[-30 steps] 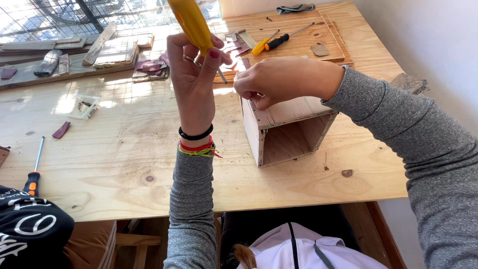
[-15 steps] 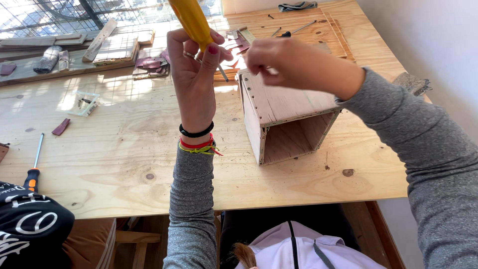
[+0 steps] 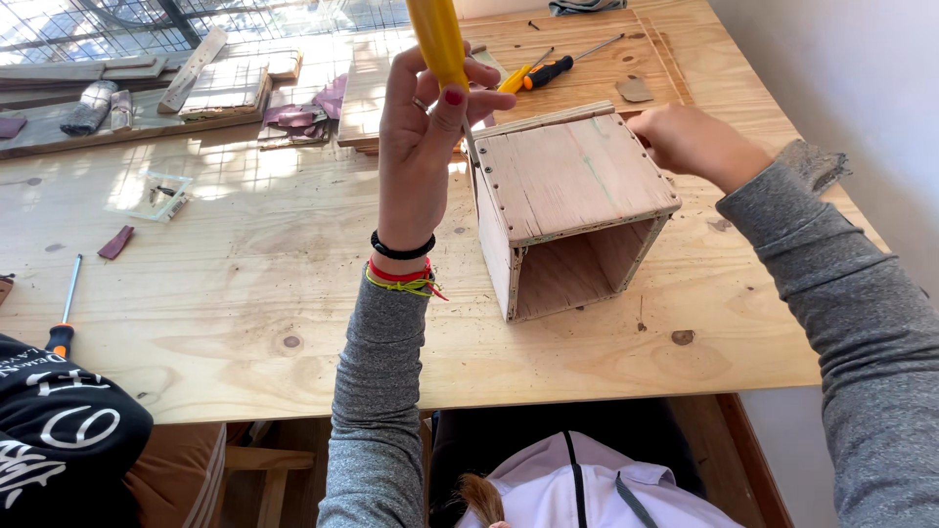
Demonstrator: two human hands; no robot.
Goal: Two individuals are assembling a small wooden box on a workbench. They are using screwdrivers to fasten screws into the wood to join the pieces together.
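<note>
Now my left hand (image 3: 425, 147) wrapped tight round yellow screwdriver handle (image 3: 437, 39), shaft pointing down at box's upper left edge. Wooden box (image 3: 567, 200) sits mid-surface (image 3: 245, 293), open side facing me. My right hand (image 3: 690, 142) curled against box's far right edge; whether it pinches anything, cannot tell.

The screwdriver handle (image 3: 437, 39) at top centre is yellow. The box (image 3: 567, 200) is pale wood with faint green streaks. Both sleeves (image 3: 377, 391) are grey; wristbands (image 3: 403, 264) are black, red and yellow-green.
</note>
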